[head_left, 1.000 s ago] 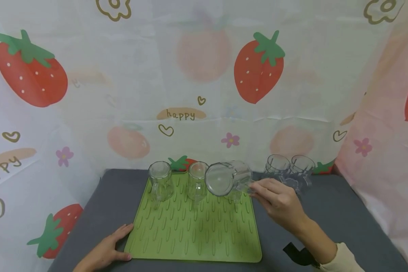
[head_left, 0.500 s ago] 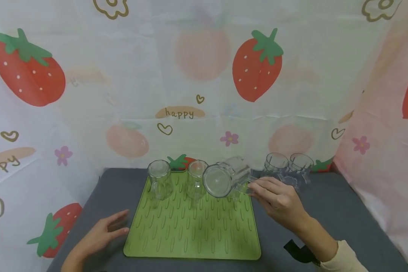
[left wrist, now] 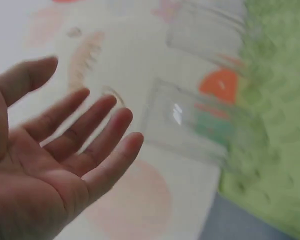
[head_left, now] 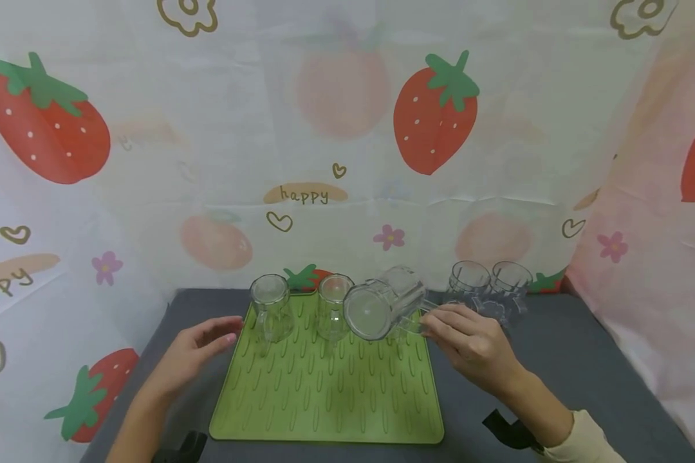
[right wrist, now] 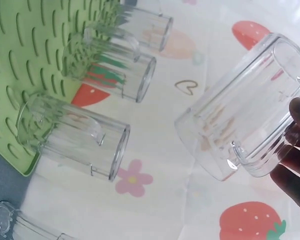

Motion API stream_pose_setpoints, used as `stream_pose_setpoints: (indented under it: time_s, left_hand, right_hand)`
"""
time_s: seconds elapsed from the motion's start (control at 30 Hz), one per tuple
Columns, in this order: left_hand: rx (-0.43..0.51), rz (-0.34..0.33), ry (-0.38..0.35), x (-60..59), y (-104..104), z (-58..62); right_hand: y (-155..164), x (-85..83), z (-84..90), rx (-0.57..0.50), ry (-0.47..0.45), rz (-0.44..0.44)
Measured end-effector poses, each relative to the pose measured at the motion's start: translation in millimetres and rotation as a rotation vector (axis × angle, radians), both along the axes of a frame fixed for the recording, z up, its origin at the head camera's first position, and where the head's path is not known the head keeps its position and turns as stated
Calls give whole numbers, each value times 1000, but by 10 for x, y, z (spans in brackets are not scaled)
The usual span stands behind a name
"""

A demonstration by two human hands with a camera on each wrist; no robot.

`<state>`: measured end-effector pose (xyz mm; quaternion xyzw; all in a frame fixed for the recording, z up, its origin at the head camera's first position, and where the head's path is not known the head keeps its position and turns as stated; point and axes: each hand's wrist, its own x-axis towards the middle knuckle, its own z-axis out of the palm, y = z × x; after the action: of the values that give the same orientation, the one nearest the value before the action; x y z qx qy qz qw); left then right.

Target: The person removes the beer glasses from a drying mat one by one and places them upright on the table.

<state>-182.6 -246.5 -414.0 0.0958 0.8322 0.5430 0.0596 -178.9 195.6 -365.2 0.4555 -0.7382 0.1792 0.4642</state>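
Note:
A clear glass mug (head_left: 373,312) is held in the air over the back right of a green ribbed mat (head_left: 324,411), tilted with its base toward the left. My right hand (head_left: 475,347) grips it by the handle; the right wrist view shows the same mug (right wrist: 235,110) with fingertips at its handle. On the mat's back stand more clear mugs, base up: a left one (head_left: 272,312), a middle one (head_left: 334,315) and a third (right wrist: 80,130), mostly hidden from the head view. Beside the mat's left edge my left hand (head_left: 194,354) hovers, holding nothing, fingers (left wrist: 107,165) spread loosely.
Two more clear mugs (head_left: 512,280) stand close together at the back right, off the mat, partly behind my right hand. A grey cloth (head_left: 579,379) covers the table. White fabric (head_left: 231,154) printed with strawberries hangs behind and at both sides.
My left hand has left the mat's front left edge and moved up and forward toward the left mug. The mug in my right hand has tilted a little and shifted slightly left.

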Motion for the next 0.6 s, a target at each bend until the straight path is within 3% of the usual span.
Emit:
stream_pose_setpoints:
  time_s: [0.27,0.6]
  left_hand:
    - [275,-77,-113,-203,217,353]
    - [350,-184,-209,-409,642,546]
  right_hand:
    - [-18,-30,-33,-14,38,16]
    - [-57,-41,-52,-18,75,27]
